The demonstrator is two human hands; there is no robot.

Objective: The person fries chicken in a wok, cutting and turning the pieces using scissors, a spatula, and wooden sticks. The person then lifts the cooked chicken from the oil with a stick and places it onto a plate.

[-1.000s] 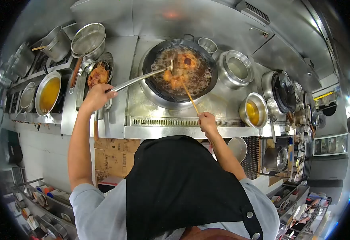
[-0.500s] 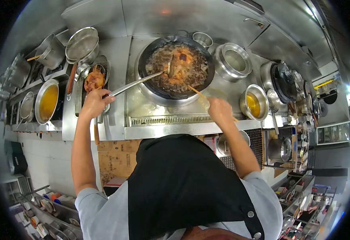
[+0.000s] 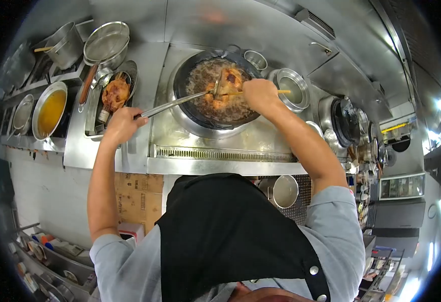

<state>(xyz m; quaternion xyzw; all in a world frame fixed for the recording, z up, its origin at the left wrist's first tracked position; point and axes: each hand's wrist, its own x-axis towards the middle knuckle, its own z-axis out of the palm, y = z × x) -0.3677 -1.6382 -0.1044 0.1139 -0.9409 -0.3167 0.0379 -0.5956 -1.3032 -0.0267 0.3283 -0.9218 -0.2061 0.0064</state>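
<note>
A black wok (image 3: 179, 83) holds bubbling dark oil, with a browned piece of poultry (image 3: 231, 76) partly under the surface. My left hand (image 3: 123, 126) is closed around the end of a long metal ladle handle (image 3: 172, 104), whose bowl rests in the oil against the poultry. Above the wok's right rim, my right hand (image 3: 260, 95) grips long wooden chopsticks (image 3: 284, 91); their tips reach left to the poultry near the ladle. I cannot make out whether the tips pinch or only touch it. A browned whole bird (image 3: 116, 94) lies in a strainer left of the wok.
Pans with yellow oil (image 3: 51, 113) and a mesh strainer (image 3: 107, 43) stand to the left. Right of the wok are a nested metal pot (image 3: 292, 83) and a black pan (image 3: 346, 121). The steel counter's front edge (image 3: 220, 166) runs before me.
My right hand has moved up and inward over the wok's rim, turning the chopsticks from slanted to nearly level. The left hand keeps hold of the ladle. The whole view has shifted and tilted.
</note>
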